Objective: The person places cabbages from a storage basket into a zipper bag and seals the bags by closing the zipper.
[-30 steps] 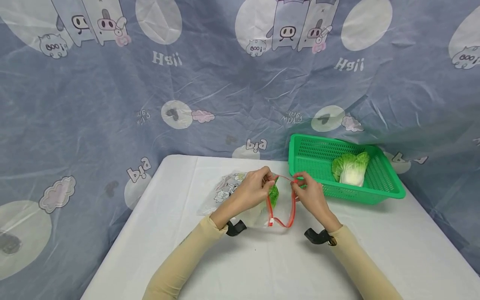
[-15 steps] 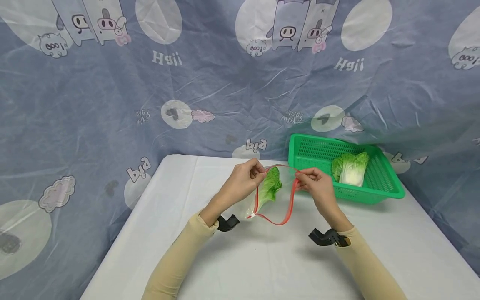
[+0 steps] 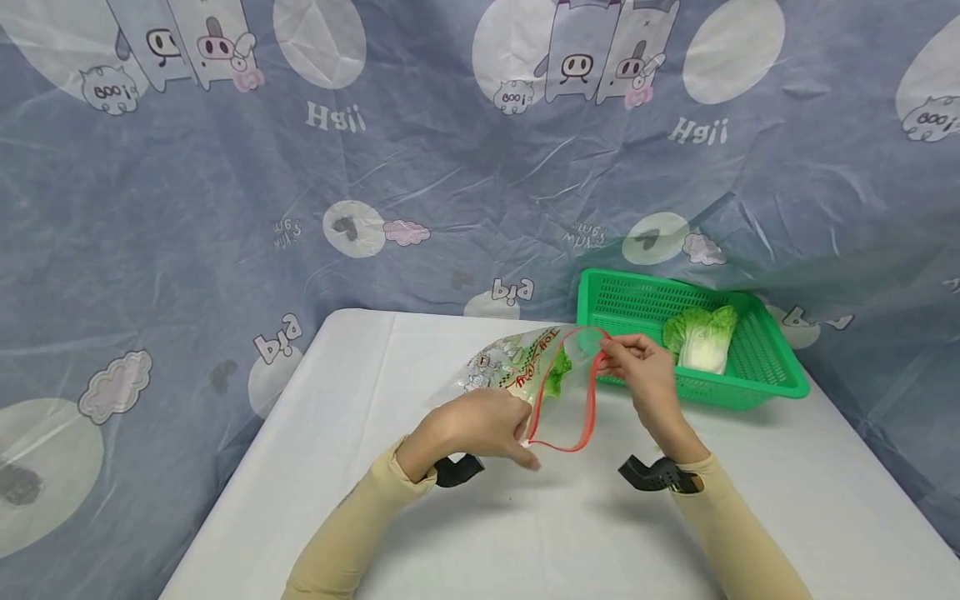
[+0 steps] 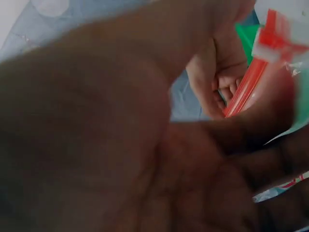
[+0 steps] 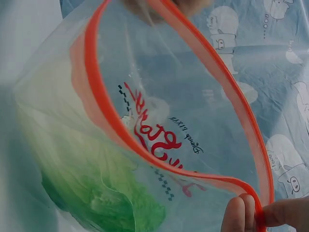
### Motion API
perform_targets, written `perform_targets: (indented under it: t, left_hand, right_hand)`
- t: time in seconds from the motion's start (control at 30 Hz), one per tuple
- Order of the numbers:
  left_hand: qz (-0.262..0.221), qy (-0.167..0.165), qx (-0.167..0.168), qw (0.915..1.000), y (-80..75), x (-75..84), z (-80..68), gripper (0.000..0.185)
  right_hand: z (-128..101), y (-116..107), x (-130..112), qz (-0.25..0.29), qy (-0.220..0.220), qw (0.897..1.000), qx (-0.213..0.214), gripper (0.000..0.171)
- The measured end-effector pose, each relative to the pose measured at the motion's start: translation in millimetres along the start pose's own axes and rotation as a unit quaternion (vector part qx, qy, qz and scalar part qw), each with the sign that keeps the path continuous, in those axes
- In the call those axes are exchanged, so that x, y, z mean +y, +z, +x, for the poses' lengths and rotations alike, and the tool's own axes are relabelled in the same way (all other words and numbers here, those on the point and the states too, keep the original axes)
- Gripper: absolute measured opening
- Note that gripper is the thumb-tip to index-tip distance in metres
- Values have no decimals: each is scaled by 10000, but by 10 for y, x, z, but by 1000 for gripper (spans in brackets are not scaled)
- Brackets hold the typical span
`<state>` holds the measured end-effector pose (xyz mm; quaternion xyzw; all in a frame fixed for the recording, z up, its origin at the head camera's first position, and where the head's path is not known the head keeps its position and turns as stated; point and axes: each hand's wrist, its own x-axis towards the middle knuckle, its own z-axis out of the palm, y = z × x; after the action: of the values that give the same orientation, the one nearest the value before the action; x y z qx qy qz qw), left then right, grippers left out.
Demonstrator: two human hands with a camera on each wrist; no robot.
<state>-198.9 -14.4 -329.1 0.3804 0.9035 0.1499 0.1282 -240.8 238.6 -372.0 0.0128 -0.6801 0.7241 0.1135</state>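
Observation:
A clear printed zip bag (image 3: 517, 367) with a red rim (image 3: 588, 408) hangs open over the white table (image 3: 562, 533); a green cabbage leaf (image 3: 557, 382) lies inside. My right hand (image 3: 609, 354) pinches the rim's upper end. In the right wrist view, finger and thumb (image 5: 246, 212) grip the red rim (image 5: 111, 121) around the bag's mouth, with the leaf (image 5: 96, 193) low inside. My left hand (image 3: 480, 425) is low at the rim's near end, fingers pointing right. The left wrist view is filled by that palm (image 4: 120, 145), with the white slider (image 4: 275, 43) past it; its grip is unclear.
A green slatted basket (image 3: 780, 387) stands at the table's back right with a pale cabbage (image 3: 703, 337) in it. A blue cartoon-print cloth (image 3: 225, 208) hangs behind and beside the table. Black wrist mounts (image 3: 652, 475) sit on both beige-sleeved forearms.
My left hand has let go of the rim's upper end and dropped toward me to its near end. The bag has swung so its printed side faces up; the right hand barely moved.

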Motion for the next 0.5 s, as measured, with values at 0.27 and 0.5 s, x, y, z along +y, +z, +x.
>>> perform_targets:
  t: [0.27, 0.5]
  left_hand:
    - [-188, 321, 545, 9978, -87, -58, -56, 22]
    - [-1426, -50, 1341, 9806, -348, -302, -199, 12]
  right_hand:
    - [64, -26, -28, 11, 169, 9998, -45, 27]
    - [192, 4, -57, -59, 285, 9996, -73, 29]
